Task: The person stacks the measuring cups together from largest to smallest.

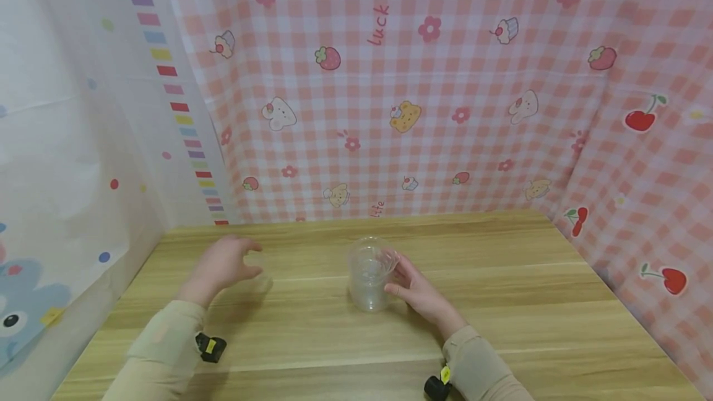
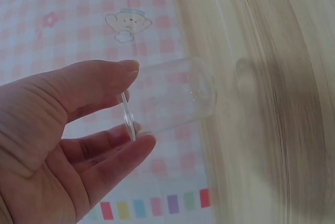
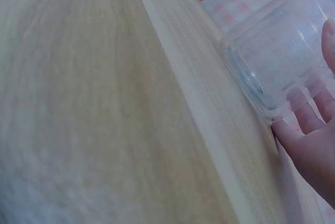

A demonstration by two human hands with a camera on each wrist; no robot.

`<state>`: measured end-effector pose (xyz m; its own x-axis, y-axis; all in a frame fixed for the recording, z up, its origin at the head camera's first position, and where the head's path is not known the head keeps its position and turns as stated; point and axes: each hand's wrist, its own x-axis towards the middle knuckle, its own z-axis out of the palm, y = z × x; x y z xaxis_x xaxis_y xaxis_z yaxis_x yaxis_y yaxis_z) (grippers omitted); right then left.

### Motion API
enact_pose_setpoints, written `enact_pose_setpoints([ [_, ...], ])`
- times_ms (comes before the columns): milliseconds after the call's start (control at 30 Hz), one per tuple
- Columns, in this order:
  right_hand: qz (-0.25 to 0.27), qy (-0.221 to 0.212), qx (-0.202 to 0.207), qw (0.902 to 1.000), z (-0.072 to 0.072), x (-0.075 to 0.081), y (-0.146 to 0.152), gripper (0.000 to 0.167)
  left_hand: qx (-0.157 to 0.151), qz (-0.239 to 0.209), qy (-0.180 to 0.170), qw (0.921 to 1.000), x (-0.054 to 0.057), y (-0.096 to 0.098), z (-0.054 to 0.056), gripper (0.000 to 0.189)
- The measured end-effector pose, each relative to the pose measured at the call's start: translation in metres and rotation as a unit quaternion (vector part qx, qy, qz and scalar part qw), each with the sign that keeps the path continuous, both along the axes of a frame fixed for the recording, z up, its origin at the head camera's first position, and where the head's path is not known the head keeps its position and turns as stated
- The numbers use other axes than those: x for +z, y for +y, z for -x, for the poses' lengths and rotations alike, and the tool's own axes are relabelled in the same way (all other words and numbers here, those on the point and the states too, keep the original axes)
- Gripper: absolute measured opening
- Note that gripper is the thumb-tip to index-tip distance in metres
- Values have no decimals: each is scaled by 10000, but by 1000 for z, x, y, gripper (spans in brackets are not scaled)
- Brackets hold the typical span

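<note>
My left hand (image 1: 225, 265) pinches a small clear cup (image 2: 172, 96) by its rim, thumb on one side and fingers on the other. That cup is see-through and faint in the head view, with its base towards the table. To its right a larger clear jug (image 1: 367, 283) stands upright, with a part jutting out from its rim on the right. My right hand (image 1: 414, 293) holds the jug from the right side. In the right wrist view, the fingers (image 3: 309, 111) lie along the jug's wall, near its base. Both vessels look empty.
The wood-grain table (image 1: 312, 351) runs back to a pink checked cloth (image 1: 362, 85) hanging behind it. Patterned cloth also hangs at the left and right edges. A small black camera (image 1: 211, 347) is strapped at the left wrist, another (image 1: 437, 387) at the right.
</note>
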<state>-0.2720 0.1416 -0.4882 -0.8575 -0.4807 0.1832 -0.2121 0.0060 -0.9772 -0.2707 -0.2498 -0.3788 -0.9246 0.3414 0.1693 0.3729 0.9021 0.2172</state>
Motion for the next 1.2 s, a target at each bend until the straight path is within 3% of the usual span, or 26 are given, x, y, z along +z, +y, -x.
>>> enact_pose_setpoints([
  [567,-38,50,7,10000,0,0,1,75,-160,-365,59,9992,14,28,-7,39],
  [900,-30,45,-39,10000,0,0,0,76,-263,-578,56,9980,19,47,-6,39],
  [1200,-32,64,-29,10000,-1,1,0,76,-517,-869,97,9948,28,63,-9,37],
])
